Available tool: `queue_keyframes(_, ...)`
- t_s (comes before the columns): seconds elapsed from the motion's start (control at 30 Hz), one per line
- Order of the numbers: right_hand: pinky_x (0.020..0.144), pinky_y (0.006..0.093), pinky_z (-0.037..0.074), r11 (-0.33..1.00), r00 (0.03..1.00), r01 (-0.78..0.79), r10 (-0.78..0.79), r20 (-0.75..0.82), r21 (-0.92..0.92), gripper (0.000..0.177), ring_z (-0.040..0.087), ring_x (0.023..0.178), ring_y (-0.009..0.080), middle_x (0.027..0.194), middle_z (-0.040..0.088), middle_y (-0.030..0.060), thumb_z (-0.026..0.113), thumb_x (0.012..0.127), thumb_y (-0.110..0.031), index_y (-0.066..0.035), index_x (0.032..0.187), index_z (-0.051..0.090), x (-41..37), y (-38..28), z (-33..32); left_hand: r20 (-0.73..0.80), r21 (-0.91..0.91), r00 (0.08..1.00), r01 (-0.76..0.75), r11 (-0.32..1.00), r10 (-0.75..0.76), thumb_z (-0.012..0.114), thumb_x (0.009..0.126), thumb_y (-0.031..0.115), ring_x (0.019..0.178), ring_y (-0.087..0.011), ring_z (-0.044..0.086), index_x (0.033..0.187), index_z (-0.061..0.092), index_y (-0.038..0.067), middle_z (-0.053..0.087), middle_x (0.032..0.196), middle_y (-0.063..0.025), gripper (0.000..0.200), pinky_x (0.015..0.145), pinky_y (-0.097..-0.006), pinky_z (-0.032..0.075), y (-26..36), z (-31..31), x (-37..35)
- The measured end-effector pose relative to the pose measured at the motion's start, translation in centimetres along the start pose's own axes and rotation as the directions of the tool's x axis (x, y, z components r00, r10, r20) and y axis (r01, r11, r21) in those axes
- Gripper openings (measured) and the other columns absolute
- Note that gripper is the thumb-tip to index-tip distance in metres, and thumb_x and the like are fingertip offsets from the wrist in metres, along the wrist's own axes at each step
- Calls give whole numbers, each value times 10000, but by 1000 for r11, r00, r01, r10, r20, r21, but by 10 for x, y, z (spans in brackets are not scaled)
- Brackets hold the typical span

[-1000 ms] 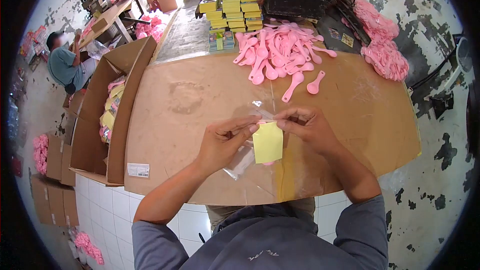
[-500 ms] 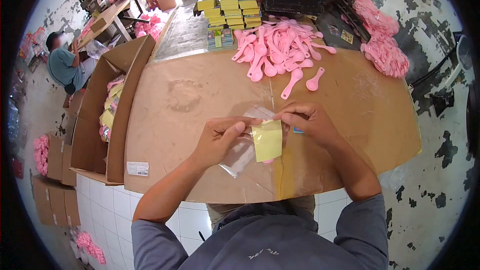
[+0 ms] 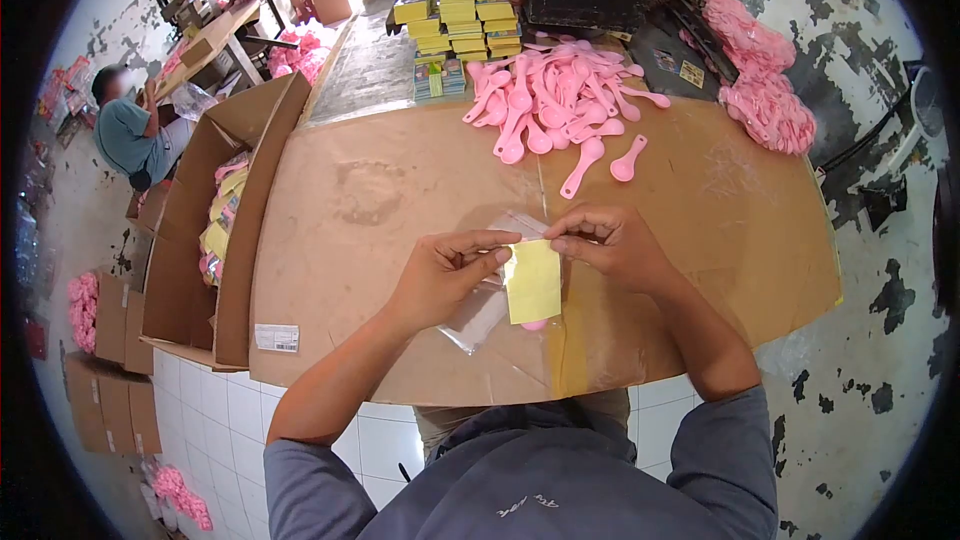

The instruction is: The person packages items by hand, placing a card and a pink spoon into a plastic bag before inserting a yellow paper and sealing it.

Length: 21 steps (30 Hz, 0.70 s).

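Observation:
My left hand [image 3: 450, 275] pinches the upper left corner of a small clear plastic bag holding a yellow card [image 3: 534, 285]. At the upper right corner, my right hand [image 3: 605, 245] has thumb and forefinger closed on the same bag. The pink tip of a measuring spoon [image 3: 535, 325] shows just below the card; the rest of it is hidden. Flat clear plastic bags [image 3: 480, 315] lie on the cardboard under and beside my left fingers. Beyond my hands is a heap of pink measuring spoons [image 3: 560, 95], with two loose spoons closest to me.
A long open carton [image 3: 275, 140] with packed yellow and pink items stands at the left. Stacks of yellow-edged cards [image 3: 460, 15] rise behind the spoons. Pink bundles [image 3: 765, 90] lie at the back right. A person [image 3: 135, 130] sits at far left. Brown cardboard [image 3: 700, 310] covers the table.
The yellow card hangs straighter, and my right fingertips have shifted slightly left along the bag's top edge. A small blue patch beside my right fingers no longer shows.

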State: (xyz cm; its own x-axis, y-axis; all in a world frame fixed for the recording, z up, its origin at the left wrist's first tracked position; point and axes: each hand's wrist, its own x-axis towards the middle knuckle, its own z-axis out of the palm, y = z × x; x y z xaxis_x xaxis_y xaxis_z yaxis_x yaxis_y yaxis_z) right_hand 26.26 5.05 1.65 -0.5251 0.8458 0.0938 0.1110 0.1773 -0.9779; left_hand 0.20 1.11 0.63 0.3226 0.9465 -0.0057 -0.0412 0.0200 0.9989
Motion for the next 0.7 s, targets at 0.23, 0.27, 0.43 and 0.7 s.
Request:
queue_keyframes(0.23, 794, 267, 533, 1000, 984, -1, 6, 179, -30, 398, 646, 882, 100, 1031, 699, 51, 706, 937, -32, 30, 1315, 598, -3, 4, 4, -65, 15, 998, 20, 1000, -19, 659, 1015, 88, 876, -79, 687, 1279, 690, -19, 754, 1059, -55, 286, 762, -232, 550, 8, -3, -1)
queue_keyframes(0.27, 796, 269, 533, 1000, 986, -3, 5, 166, -14, 397, 647, 890, 100, 1033, 698, 51, 706, 938, -32, 29, 1315, 597, -3, 5, 4, -111, -81, 994, -24, 996, 15, 662, 1009, 82, 873, -96, 696, 1256, 695, -20, 755, 1038, -60, 269, 757, -249, 566, 12, 1, -1)
queue_keyframes(0.43, 814, 281, 536, 989, 990, -19, -2, 139, 144, 360, 658, 939, 107, 1030, 701, 51, 683, 956, -40, 24, 1302, 608, -3, -8, 2, -5, 50, 989, -148, 988, 148, 689, 976, 79, 913, -148, 715, 1178, 681, -17, 742, 1024, -75, 223, 736, -300, 603, 6, 0, 0)
queue_keyframes(0.7, 874, 367, 536, 843, 988, 66, -132, -86, -534, 360, 688, 1002, 221, 1134, 715, 107, 730, 920, -175, -20, 1239, 672, -9, -23, -58, -707, -334, 674, -587, 738, 216, 513, 1073, 378, 993, -152, 691, 1250, 614, 80, 696, 1165, -76, 361, 797, -294, 575, 52, -89, 0)
